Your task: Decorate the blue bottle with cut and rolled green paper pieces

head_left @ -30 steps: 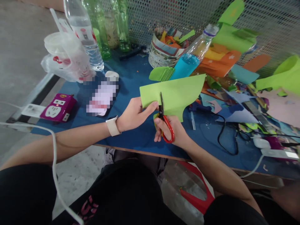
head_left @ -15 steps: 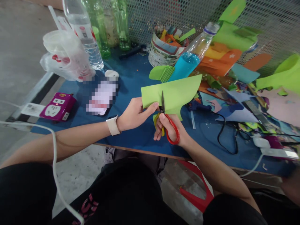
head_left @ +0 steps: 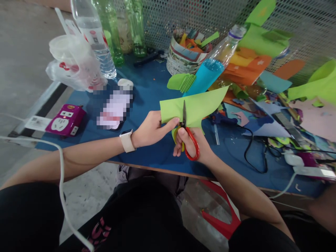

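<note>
My left hand (head_left: pixel 153 129), with a white watch band at the wrist, pinches the lower left part of a light green sheet of paper (head_left: pixel 199 108). The thumb lies on top and the fingers are hidden beneath. My right hand (head_left: pixel 193 141) grips scissors (head_left: pixel 194 150) with one red and one yellow handle. Their dark blades point away from me, and one blade shows on top of the paper. Behind the paper leans a clear bottle with a blue-wrapped lower part (head_left: pixel 207 77) and a folded green paper piece (head_left: pixel 181 82) at its side.
A phone (head_left: pixel 115 108), a purple power socket (head_left: pixel 67 120) and a bagged cup (head_left: pixel 76 66) are on the left of the blue table. A paper basket (head_left: pixel 181 59) of scraps stands at the back. Paper scraps (head_left: pixel 265 119), cables and a dark blue glue gun (head_left: pixel 223 119) crowd the right.
The green paper has shifted slightly right and tilted, its right tip now narrower to my view. The scissors stay at the paper, their handles slightly closer to my left hand.
</note>
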### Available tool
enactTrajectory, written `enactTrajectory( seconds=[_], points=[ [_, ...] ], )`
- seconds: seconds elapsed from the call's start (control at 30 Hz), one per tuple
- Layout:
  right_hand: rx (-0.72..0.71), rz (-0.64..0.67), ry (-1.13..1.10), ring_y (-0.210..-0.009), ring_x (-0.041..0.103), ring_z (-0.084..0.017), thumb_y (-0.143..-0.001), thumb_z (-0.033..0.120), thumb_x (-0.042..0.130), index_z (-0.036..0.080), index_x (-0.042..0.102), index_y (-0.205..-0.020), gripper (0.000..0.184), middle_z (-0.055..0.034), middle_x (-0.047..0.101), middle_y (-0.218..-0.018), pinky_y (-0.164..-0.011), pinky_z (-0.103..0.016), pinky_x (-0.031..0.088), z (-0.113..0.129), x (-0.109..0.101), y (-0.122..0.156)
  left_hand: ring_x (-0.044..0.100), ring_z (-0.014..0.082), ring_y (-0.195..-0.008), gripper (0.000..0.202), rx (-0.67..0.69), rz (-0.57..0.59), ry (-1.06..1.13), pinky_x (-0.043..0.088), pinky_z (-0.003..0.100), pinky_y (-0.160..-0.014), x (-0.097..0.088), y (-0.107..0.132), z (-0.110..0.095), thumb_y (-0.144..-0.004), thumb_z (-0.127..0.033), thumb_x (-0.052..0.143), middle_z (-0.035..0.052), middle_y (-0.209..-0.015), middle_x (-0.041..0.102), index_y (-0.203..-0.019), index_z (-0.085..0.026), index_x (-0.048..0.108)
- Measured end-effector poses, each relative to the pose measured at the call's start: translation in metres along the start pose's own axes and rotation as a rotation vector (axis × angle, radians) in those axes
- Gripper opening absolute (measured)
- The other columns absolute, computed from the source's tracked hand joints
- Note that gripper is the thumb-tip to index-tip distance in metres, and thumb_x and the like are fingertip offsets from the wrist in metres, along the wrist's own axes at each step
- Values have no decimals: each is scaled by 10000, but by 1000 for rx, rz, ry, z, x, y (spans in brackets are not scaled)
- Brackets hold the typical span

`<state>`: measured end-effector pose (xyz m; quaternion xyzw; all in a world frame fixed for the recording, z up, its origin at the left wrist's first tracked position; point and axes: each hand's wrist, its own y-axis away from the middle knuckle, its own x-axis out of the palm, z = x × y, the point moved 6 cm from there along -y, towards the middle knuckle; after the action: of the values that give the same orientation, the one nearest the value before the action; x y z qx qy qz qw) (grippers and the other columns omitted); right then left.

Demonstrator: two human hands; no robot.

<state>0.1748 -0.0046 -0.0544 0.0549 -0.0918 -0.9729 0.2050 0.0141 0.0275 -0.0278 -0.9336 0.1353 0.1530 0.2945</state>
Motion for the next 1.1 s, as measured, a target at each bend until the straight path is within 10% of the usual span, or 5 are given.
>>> enactTrajectory(
  seconds=[1.1],
  points=[
    [-1, 6, -97, -394, 682, -176, -817, 1012, 800, 230, 533, -658, 841, 37, 534, -546, -388, -244, 548, 2, 1, -2, 671, 147, -711, 331, -27, 71, 68, 516, 277, -700, 5, 2, -1, -1144, -373, 597, 35, -818, 776, -906, -170, 704]
  ],
)
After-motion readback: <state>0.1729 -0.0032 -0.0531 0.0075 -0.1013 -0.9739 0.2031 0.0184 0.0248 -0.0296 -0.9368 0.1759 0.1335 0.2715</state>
